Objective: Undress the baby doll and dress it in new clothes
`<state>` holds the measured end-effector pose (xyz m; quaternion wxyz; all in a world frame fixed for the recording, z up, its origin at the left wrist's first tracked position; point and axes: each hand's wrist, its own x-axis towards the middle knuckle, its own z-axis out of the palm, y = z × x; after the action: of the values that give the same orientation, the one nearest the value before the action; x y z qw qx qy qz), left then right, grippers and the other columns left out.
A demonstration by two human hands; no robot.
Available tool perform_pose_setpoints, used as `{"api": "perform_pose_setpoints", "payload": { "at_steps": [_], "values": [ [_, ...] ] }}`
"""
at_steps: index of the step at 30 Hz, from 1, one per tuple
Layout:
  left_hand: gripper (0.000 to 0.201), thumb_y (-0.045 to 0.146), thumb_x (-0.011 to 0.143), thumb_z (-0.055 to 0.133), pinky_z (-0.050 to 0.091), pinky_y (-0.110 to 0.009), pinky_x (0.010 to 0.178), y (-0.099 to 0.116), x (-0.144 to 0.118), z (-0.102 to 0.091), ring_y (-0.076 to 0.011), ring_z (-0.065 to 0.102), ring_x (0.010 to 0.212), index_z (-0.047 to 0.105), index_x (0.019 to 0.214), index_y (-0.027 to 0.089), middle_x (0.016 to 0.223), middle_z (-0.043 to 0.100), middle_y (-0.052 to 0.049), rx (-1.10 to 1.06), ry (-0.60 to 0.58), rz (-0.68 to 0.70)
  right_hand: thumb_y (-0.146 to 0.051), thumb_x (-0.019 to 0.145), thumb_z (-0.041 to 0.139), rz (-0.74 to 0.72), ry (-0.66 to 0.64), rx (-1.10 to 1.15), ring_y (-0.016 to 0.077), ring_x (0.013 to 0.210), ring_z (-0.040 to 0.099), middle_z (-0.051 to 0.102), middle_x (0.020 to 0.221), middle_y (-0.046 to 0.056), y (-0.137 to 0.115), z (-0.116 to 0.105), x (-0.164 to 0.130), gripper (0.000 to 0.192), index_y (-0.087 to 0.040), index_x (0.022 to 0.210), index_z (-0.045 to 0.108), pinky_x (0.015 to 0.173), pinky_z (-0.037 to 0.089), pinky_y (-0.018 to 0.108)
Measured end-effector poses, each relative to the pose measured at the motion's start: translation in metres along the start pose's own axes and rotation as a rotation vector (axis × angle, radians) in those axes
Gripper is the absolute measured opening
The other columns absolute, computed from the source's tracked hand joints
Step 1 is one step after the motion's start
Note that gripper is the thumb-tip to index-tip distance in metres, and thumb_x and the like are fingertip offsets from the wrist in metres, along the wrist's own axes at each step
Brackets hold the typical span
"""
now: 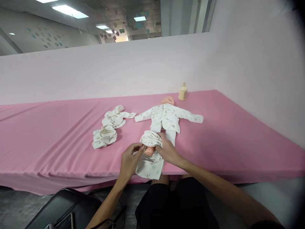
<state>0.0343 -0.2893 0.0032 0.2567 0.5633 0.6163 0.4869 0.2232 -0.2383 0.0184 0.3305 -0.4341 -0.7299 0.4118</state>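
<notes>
Pale pink walls close in a long surface (47,133) draped in pink cloth, with an office ceiling of strip lights showing beyond the wall's top edge. On that surface lies a baby doll (166,116) on its back in a white printed top, arms spread, head toward the far wall. Bunched around its legs at the near edge is a pair of small white printed cotton trousers (150,160), one bare foot showing from the gathered fabric. The left hand (130,160) pinches the trouser cloth between thumb and fingertips just beside the foot. The right hand (168,149) is closed over the bunched waistband at the doll's leg. Left of the doll lies a crumpled white printed garment (108,127); a small cream bottle (182,92) stands near its head.
</notes>
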Motion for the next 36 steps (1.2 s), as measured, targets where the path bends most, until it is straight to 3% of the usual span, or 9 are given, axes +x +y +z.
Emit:
{"api": "perform_pose_setpoints", "payload": {
  "at_steps": [4,9,15,18,21,24,28,33,36],
  "values": [
    [0.047,0.04,0.087,0.058,0.049,-0.03,0.082,-0.011,0.013,-0.007,-0.0181,0.059,0.095,0.054,0.129,0.02,0.112,0.06,-0.008,0.288,-0.01,0.17,-0.02,0.09,0.039,-0.093,-0.081,-0.184,0.0242,0.098,0.061,0.063,0.113,0.007,-0.001,-0.009,-0.007,0.052,-0.024,0.141,0.036,0.079,0.046,0.036],
    [0.025,0.03,0.091,0.044,0.043,-0.032,0.079,-0.017,0.043,-0.01,-0.021,0.057,0.09,0.065,0.1,0.018,0.096,0.063,-0.007,0.556,-0.159,0.308,-0.042,0.087,0.06,-0.123,-0.112,-0.292,0.028,0.122,0.049,0.052,0.135,0.012,0.005,-0.028,-0.023,0.068,-0.022,0.145,0.032,0.095,0.044,0.041],
    [0.035,0.038,0.089,0.05,0.047,-0.034,0.082,-0.015,0.046,-0.022,-0.0233,0.059,0.097,0.061,0.115,0.018,0.109,0.064,-0.009,0.562,-0.261,0.159,-0.032,0.082,0.065,-0.333,-0.238,-0.569,0.0315,0.14,0.03,0.061,0.105,0.011,0.02,-0.033,-0.026,0.014,-0.02,0.086,0.058,0.111,0.033,0.047],
    [0.057,0.051,0.087,0.057,0.05,-0.039,0.087,-0.018,0.009,-0.027,-0.0266,0.057,0.107,0.049,0.132,0.018,0.12,0.058,-0.012,0.573,-0.107,0.139,-0.032,0.083,0.065,-0.354,-0.17,-0.596,0.0321,0.14,0.031,0.061,0.103,0.011,0.025,-0.022,-0.027,0.015,-0.02,0.088,0.058,0.114,0.031,0.051],
    [0.044,0.047,0.087,0.062,0.05,-0.043,0.089,-0.025,-0.036,-0.025,-0.0276,0.056,0.105,0.053,0.119,0.017,0.11,0.057,-0.012,0.637,0.135,0.36,-0.027,0.087,0.062,-0.341,0.031,-0.615,0.0319,0.138,0.033,0.056,0.122,0.015,0.027,-0.008,-0.042,0.035,-0.016,0.119,0.055,0.112,0.035,0.052],
    [0.032,0.031,0.088,0.064,0.051,-0.038,0.088,-0.029,-0.062,-0.018,-0.0239,0.059,0.101,0.053,0.116,0.02,0.105,0.059,-0.01,0.698,0.046,0.66,-0.027,0.091,0.057,-0.321,0.286,-0.67,0.0326,0.132,0.04,0.051,0.132,0.018,0.03,0.006,-0.071,0.045,-0.014,0.133,0.046,0.107,0.04,0.052],
    [0.048,0.027,0.088,0.063,0.049,-0.039,0.092,-0.008,-0.052,-0.01,-0.025,0.058,0.108,0.046,0.133,0.023,0.115,0.059,-0.013,0.752,0.025,0.858,-0.023,0.092,0.057,-0.522,0.311,-0.83,0.0295,0.119,0.051,0.06,0.121,0.015,0.04,0.021,-0.105,0.028,-0.015,0.119,0.059,0.101,0.045,0.046],
    [0.043,0.027,0.094,0.05,0.034,-0.049,0.108,0.047,-0.005,0.009,-0.0304,0.042,0.133,0.05,0.137,0.028,0.14,0.05,-0.011,0.822,-0.373,0.927,-0.012,0.09,0.057,-0.684,0.349,-1.011,0.0243,0.121,0.05,0.062,0.125,0.01,0.056,0.033,-0.106,0.035,-0.022,0.123,0.06,0.105,0.04,0.042],
    [0.029,0.023,0.092,0.051,0.031,-0.05,0.11,0.067,0.022,0.024,-0.0289,0.048,0.125,0.062,0.119,0.022,0.123,0.06,-0.012,0.834,-0.597,0.934,-0.013,0.09,0.057,-0.735,0.296,-1.019,0.0224,0.114,0.054,0.063,0.123,0.008,0.063,0.035,-0.099,0.028,-0.024,0.115,0.063,0.098,0.045,0.039]
  ]
}}
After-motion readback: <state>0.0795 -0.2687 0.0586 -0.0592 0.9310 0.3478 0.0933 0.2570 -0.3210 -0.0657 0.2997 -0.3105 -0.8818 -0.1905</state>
